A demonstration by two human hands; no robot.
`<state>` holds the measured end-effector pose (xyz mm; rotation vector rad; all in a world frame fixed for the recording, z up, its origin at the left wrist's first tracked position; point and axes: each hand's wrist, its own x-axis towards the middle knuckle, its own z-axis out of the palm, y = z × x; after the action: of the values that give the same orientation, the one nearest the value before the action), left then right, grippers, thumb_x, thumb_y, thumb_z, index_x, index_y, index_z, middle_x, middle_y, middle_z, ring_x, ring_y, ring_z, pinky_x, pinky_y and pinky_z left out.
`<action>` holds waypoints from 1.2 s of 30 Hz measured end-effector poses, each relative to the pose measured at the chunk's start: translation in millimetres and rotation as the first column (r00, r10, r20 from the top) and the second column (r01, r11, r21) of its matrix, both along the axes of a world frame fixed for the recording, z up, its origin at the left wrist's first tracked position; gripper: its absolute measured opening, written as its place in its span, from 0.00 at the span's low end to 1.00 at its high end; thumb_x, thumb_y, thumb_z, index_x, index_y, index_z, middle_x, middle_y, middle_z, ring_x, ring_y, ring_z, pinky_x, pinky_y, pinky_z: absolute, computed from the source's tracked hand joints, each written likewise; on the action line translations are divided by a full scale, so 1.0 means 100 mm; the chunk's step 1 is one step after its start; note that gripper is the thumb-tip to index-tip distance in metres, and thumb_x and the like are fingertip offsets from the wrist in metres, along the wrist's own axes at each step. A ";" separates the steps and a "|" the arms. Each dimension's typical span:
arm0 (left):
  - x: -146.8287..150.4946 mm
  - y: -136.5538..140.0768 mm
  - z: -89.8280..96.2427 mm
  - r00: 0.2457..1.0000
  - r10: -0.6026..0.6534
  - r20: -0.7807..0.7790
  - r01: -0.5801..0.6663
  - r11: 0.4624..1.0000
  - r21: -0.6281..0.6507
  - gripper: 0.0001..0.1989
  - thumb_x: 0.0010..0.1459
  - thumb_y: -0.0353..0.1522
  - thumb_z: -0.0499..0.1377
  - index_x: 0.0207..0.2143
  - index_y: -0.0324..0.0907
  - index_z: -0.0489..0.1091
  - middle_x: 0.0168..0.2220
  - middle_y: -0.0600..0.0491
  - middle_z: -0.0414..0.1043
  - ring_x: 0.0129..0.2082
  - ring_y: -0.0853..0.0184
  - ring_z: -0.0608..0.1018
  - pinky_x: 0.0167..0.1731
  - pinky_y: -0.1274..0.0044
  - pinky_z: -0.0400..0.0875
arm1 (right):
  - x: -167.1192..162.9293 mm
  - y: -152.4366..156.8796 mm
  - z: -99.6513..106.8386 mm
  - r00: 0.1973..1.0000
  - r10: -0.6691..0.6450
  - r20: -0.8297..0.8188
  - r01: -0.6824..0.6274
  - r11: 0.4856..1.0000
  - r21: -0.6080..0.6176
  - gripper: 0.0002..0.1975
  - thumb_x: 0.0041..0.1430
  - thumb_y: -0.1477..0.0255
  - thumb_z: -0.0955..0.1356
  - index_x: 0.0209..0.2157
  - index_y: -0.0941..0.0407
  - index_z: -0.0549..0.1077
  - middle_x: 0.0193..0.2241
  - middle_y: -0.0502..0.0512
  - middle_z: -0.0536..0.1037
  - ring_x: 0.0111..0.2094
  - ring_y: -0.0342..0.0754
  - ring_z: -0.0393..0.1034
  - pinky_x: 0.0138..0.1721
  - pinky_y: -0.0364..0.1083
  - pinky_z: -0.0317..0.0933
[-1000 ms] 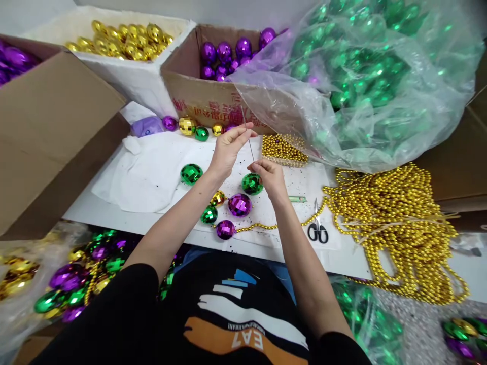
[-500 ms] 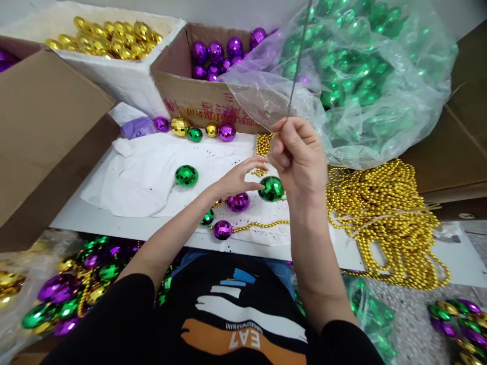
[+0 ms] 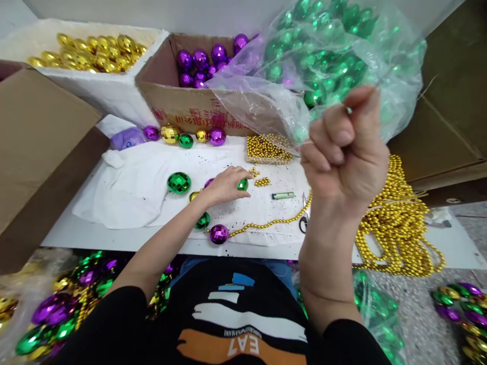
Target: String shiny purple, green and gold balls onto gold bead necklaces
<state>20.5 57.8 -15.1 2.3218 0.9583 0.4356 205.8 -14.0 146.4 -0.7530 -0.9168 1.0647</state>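
My left hand [image 3: 228, 185] is low over the white cloth [image 3: 137, 175], its fingers curled round a shiny green ball [image 3: 242, 185]. Higher and nearer the camera, my right hand [image 3: 344, 139] is closed in a pinch. The thin needle it grips shows only as a faint blur above the fingertips. Below my left hand lie a green ball [image 3: 203, 220] and a purple faceted ball [image 3: 219, 234], the latter joined to a gold bead chain [image 3: 272, 223]. Left of that hand rests a separate green faceted ball [image 3: 179, 183].
A clear box of gold beads [image 3: 269, 149], a green lighter [image 3: 283, 195] and scissors [image 3: 303, 223] lie on the table. Gold bead strands [image 3: 399, 238] pile at right. Behind stand a foam box [image 3: 95, 88], a carton [image 3: 182, 109] and a bag of green balls [image 3: 342, 56].
My right hand has moved up, right and nearer the camera, with the needle now blurred. My left hand has shifted slightly left and closed round the green ball.
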 end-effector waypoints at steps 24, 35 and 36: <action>0.64 0.68 -0.56 0.925 0.380 -0.006 -0.347 0.837 -0.423 0.16 0.37 0.19 0.63 0.12 0.43 0.60 0.25 0.46 0.71 0.50 0.49 0.74 0.52 0.67 0.64 | 0.38 -0.66 -1.77 0.982 -0.186 0.046 0.185 0.858 -0.480 0.15 0.48 0.60 0.76 0.31 0.56 0.77 0.16 0.44 0.66 0.14 0.35 0.45 0.15 0.39 0.37; 0.26 0.27 -0.03 0.642 0.577 0.505 0.076 0.608 -0.791 0.05 0.59 0.27 0.61 0.35 0.40 0.78 0.28 0.52 0.73 0.28 0.70 0.74 0.38 0.73 0.72 | 0.22 -0.86 -1.92 0.972 -0.081 0.220 0.188 0.832 -0.522 0.15 0.52 0.60 0.73 0.38 0.55 0.80 0.17 0.44 0.66 0.16 0.38 0.46 0.18 0.42 0.37; 0.22 0.21 -0.02 0.597 0.623 0.505 0.128 0.548 -0.827 0.04 0.59 0.27 0.61 0.36 0.39 0.77 0.28 0.52 0.73 0.28 0.71 0.75 0.38 0.74 0.73 | 0.19 -0.88 -1.92 0.967 -0.069 0.245 0.191 0.836 -0.515 0.15 0.53 0.60 0.73 0.39 0.55 0.80 0.17 0.45 0.66 0.16 0.38 0.47 0.18 0.42 0.38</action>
<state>42.6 78.6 -16.9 0.9147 0.8080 0.8282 225.0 -102.4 -45.8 -1.4060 -0.7346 1.1431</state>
